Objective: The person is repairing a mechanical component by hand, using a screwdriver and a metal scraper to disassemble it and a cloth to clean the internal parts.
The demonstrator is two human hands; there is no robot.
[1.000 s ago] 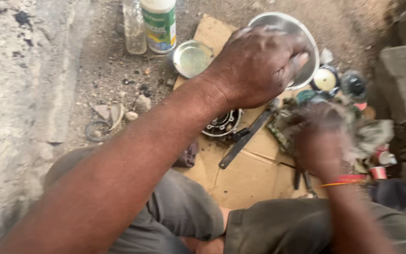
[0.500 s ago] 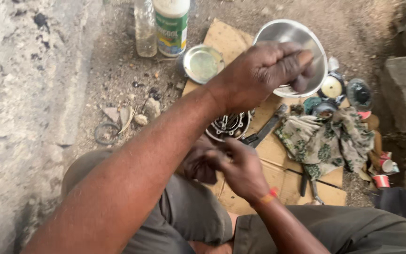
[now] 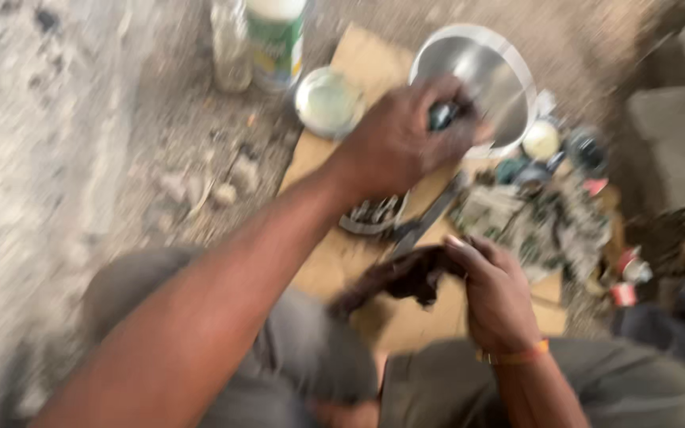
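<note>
A small dark green part (image 3: 442, 116) is pinched in the left hand (image 3: 406, 143) at the large steel bowl's (image 3: 509, 71) seven o'clock rim. A dark brown rag (image 3: 402, 277) is gripped by the right hand (image 3: 497, 297) at six o'clock, over brown cardboard (image 3: 406, 325). Wiping seems underway; a steady meeting of rag and part is called for.

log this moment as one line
left hand: grips small dark object over shiny round metal bowl | right hand: holds dark brown rag | base: flat brown cardboard sheet

Left arm stretched forward, left hand (image 3: 406, 143) fisted, right hand (image 3: 495, 295) pinching near lap
</note>
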